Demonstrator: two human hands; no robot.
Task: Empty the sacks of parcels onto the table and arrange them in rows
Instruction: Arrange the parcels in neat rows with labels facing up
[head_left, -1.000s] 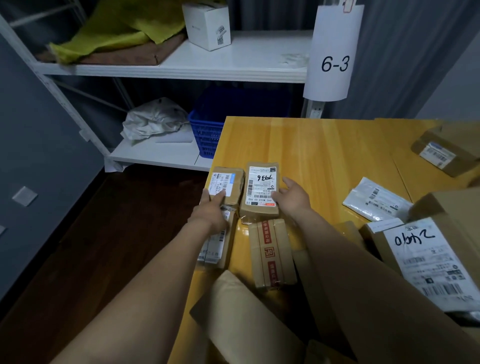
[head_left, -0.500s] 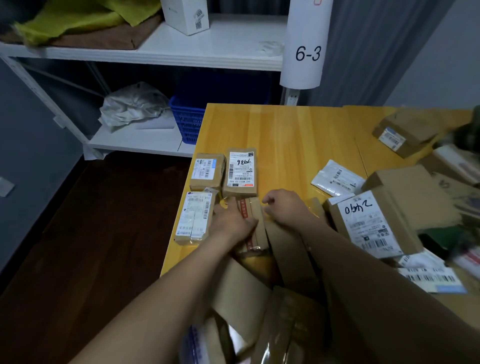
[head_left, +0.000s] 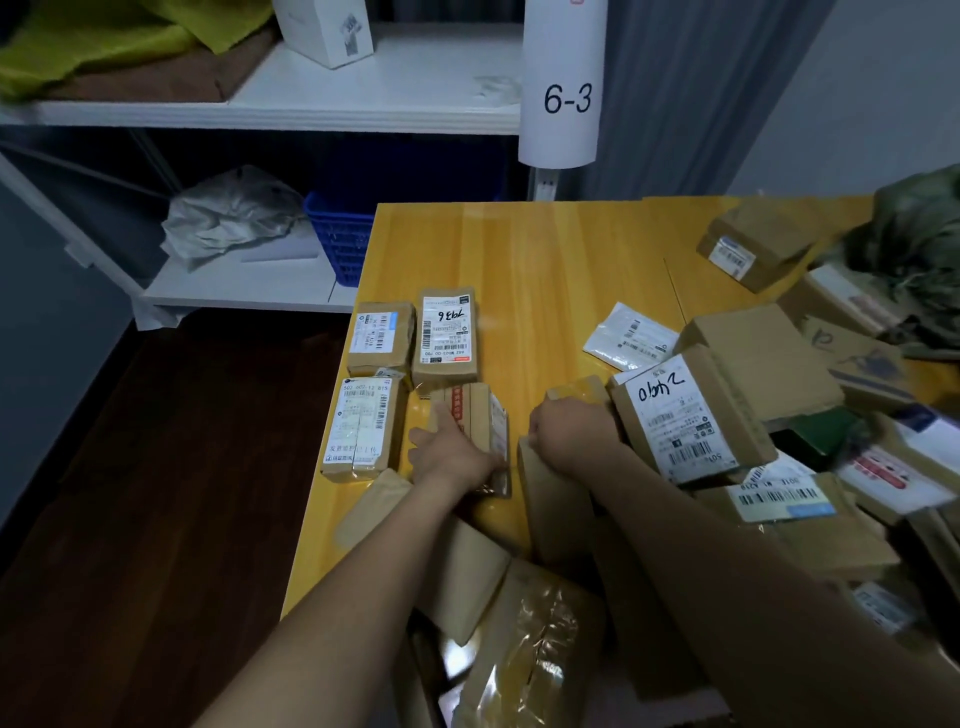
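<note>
Sign (head_left: 566, 98) on the shelf (head_left: 363, 93) post reads "6-3".

Table (head_left: 545, 260), left corner: four boxes in two rows.
- Back row: blue-label box (head_left: 382, 338); beside it the marked box (head_left: 447, 332), handwritten digits approx. "7936", with barcodes.
- Front row: printed box (head_left: 361, 426), label "502 602-12 815"; then the taped box (head_left: 475, 415), red tape, print unreadable.

Left hand (head_left: 452, 452) lies on the taped box, forefinger straight along the tape. Cannot tell whether the other fingers grip.

Right hand (head_left: 566, 434) is just beside it, fingers curled over the far end of the plain box (head_left: 550, 499), gripping it.

Right of that:
- Big box (head_left: 675, 415), black handwriting not surely legible, barcode below.
- White pouch (head_left: 631, 338) behind it.
- Heaped parcels run to the table's right edge, with a green sack (head_left: 919, 234) at the far right.

Both forearms and loose brown parcels hide the near table edge.

Lower shelf holds a blue basket (head_left: 337, 239) and crumpled grey plastic (head_left: 234, 213).
</note>
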